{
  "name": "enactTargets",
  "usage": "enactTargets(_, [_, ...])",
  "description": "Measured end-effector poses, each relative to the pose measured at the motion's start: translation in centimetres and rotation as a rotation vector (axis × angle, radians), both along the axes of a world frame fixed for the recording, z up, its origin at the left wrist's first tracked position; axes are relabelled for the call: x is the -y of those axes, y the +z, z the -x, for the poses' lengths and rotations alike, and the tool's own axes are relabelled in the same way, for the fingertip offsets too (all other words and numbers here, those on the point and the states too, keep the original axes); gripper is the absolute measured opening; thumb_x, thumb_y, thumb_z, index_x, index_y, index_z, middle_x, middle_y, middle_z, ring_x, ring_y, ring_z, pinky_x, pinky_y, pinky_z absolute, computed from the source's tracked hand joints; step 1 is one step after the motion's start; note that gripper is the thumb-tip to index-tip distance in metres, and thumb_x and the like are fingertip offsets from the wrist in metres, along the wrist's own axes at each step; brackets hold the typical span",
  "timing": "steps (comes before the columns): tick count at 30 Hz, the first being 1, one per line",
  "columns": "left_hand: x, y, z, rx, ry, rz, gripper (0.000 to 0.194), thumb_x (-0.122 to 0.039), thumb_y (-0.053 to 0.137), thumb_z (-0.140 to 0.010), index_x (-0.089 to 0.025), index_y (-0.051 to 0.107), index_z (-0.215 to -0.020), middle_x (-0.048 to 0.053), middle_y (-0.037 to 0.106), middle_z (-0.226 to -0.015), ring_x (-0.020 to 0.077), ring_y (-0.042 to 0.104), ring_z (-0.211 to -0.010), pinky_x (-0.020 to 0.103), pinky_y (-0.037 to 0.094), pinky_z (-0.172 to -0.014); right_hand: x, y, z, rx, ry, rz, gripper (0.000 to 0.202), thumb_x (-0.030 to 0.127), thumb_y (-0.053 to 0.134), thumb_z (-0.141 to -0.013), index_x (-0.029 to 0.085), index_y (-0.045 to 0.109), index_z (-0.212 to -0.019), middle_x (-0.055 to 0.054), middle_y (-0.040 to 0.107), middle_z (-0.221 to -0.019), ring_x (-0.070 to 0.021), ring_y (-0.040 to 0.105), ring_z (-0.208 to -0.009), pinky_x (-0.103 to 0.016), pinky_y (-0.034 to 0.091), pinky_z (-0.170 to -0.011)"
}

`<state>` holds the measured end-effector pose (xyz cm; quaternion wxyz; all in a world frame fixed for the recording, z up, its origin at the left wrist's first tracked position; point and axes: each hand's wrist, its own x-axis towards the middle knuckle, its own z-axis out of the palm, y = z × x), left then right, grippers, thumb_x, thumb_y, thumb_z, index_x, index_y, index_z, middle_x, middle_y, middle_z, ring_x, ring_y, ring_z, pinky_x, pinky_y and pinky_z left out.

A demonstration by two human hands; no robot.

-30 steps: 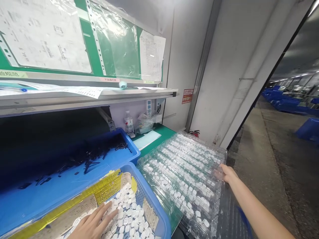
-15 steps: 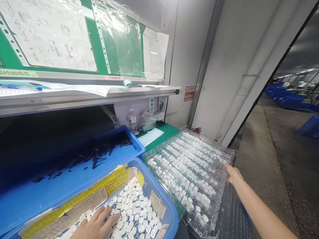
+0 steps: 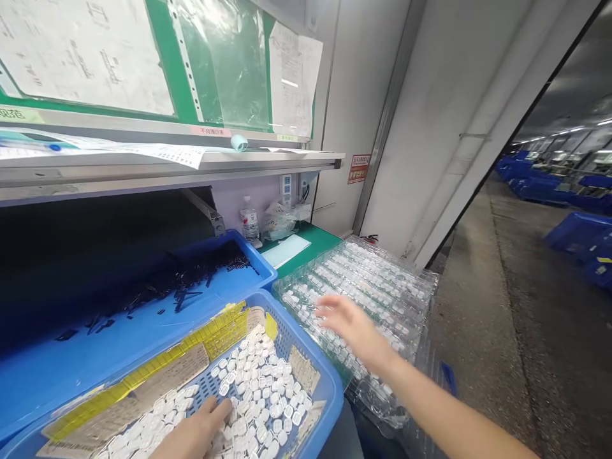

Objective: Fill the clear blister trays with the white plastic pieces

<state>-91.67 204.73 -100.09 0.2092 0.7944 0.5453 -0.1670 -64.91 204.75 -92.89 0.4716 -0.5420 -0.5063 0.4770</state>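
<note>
Many small white square pieces [image 3: 272,382] lie in a blue perforated basket [image 3: 329,376] with yellow tape and cardboard on its inner walls. My left hand [image 3: 198,427] is down among these pieces, its fingertips partly buried, so what they hold cannot be made out. To the right, clear plastic trays [image 3: 406,280] carry rows of similar white pieces. My right hand [image 3: 351,328] is over the near left part of the trays, its fingers apart and slightly blurred, with nothing visible in them.
Behind the basket, a larger blue bin [image 3: 157,344] contains thin black parts [image 3: 186,293]. A water bottle [image 3: 249,220] and a plastic bag [image 3: 280,220] stand at the back of the green table [image 3: 322,242]. A metal shelf [image 3: 239,164] with papers runs above.
My right hand has left the trays' right edge and moved left over them. My left hand has shifted slightly right and down, and a bare patch of basket floor now shows behind it.
</note>
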Motion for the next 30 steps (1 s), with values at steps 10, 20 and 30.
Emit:
enactTargets(10, [-1.0,5.8,-1.6,0.51,0.063,0.03,0.021,-0.034,0.032,-0.074,-0.02,0.048,-0.076,-0.001,0.051,-0.063,0.014,0.047,-0.059,0.02,0.036,-0.053,-1.2,-3.8,12.5,-0.691,0.325,0.81,0.025,0.023,0.024,-0.079,0.015,0.046,-0.068,-0.003,0.049,-0.069,-0.0156,0.054,-0.056,-0.039,0.046,-0.047])
enactTargets(20, [-1.7,6.8,-1.3,0.793,0.249,0.047,0.028,-0.045,0.042,-0.073,-0.018,0.049,-0.067,-0.002,0.049,-0.059,0.0102,0.042,-0.052,0.018,0.033,-0.048,-0.9,-4.3,11.8,-0.844,0.398,0.814,0.034,0.023,0.021,-0.082,0.009,0.051,-0.077,-0.005,0.055,-0.058,-0.0166,0.06,-0.053,-0.03,0.048,-0.047])
enactTargets(30, [-2.8,6.3,-0.2,1.056,0.644,0.428,0.034,-0.051,0.051,-0.066,-0.017,0.046,-0.07,-0.006,0.039,-0.057,0.0019,0.02,-0.037,0.014,0.011,-0.032,-0.5,-3.0,11.3,-0.809,0.225,0.78,0.008,0.018,0.039,-0.077,0.014,0.045,-0.08,-0.001,0.054,-0.057,-0.0054,0.046,-0.033,-0.011,0.03,-0.029])
